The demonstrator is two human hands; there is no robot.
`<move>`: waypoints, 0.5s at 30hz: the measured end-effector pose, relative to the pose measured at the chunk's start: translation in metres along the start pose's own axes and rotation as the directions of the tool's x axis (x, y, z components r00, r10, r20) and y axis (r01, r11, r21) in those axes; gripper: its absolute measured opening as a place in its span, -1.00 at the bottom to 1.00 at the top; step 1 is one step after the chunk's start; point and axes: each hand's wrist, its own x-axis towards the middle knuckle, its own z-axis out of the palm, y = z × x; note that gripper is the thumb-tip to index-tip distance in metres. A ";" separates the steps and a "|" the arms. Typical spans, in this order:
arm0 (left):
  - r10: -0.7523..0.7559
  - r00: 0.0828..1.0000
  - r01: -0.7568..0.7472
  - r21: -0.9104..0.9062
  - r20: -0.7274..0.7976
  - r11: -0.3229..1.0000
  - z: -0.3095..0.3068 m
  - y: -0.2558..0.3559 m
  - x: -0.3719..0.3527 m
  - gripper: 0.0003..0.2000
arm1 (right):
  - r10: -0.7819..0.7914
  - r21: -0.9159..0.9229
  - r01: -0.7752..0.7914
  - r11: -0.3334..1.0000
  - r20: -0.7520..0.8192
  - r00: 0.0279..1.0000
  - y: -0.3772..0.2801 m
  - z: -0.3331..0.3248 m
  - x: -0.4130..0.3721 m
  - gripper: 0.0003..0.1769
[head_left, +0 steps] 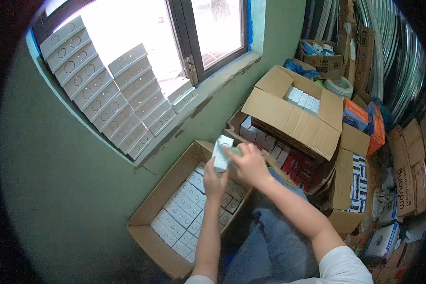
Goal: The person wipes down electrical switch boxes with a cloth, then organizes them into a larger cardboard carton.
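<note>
My left hand [215, 182] grips a white plastic electrical box [221, 154] with a round mark on its face, holding it up above the open carton. My right hand [252, 165] is at the box's right side, its fingers closed round a small pale-green piece [235, 151] whose kind I cannot tell; it is blurred. Below, the cardboard carton [142, 231] holds rows of similar white boxes [180, 208], partly covered by my left forearm.
Stacks of the same boxes [87, 78] stand on the window sill at left. Another open carton [288, 111] holds more white boxes. To the right are a carton of black-and-white packets [338, 189], orange boxes [355, 115], coiled tubing and a leaning cardboard sheet [407, 175].
</note>
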 end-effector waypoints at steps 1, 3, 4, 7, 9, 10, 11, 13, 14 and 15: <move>-0.064 0.998 0.064 -0.075 0.006 0.995 -0.001 -0.008 0.003 -0.45 | -0.089 0.045 0.088 0.995 0.021 0.996 -0.007 0.001 -0.002 -0.25; -0.090 0.995 0.084 -0.105 -0.054 0.991 -0.006 -0.008 0.006 -0.51 | -0.222 0.138 0.207 0.969 0.106 0.969 -0.019 -0.001 -0.002 -0.28; -0.104 0.991 0.095 -0.117 -0.079 0.989 -0.011 -0.005 0.008 -0.54 | -0.204 0.107 0.195 0.975 0.085 0.975 -0.019 -0.004 0.001 -0.30; -0.087 0.995 0.083 -0.093 -0.039 0.992 -0.007 0.001 0.007 -0.56 | -0.090 -0.012 0.090 0.996 -0.021 0.996 0.001 -0.006 0.016 -0.38; 0.012 1.000 -0.013 -0.039 -0.013 0.999 -0.002 0.001 0.006 -0.52 | -0.007 -0.028 0.004 1.000 -0.084 0.996 0.012 -0.006 0.015 -0.36; -0.019 1.000 0.020 -0.058 0.016 0.998 -0.001 0.001 0.004 -0.51 | 0.003 -0.045 -0.007 0.999 -0.078 0.997 0.014 -0.006 0.014 -0.34; -0.049 0.998 0.052 -0.077 0.044 0.996 0.001 0.000 0.003 -0.51 | -0.031 -0.013 0.030 0.999 -0.051 0.998 0.013 -0.006 0.011 -0.33; -0.119 0.987 0.136 -0.180 0.105 0.974 -0.002 -0.001 0.006 -0.46 | -0.107 0.054 0.107 0.993 0.003 0.994 0.000 -0.006 0.005 -0.31; -0.108 0.990 0.125 -0.199 0.095 0.972 -0.005 -0.004 0.008 -0.45 | -0.180 0.077 0.178 0.981 0.027 0.983 -0.004 0.003 0.001 -0.29; -0.099 0.991 0.115 -0.214 0.084 0.970 -0.007 -0.006 0.011 -0.45 | -0.232 0.069 0.227 0.972 0.078 0.970 -0.014 -0.001 0.000 -0.29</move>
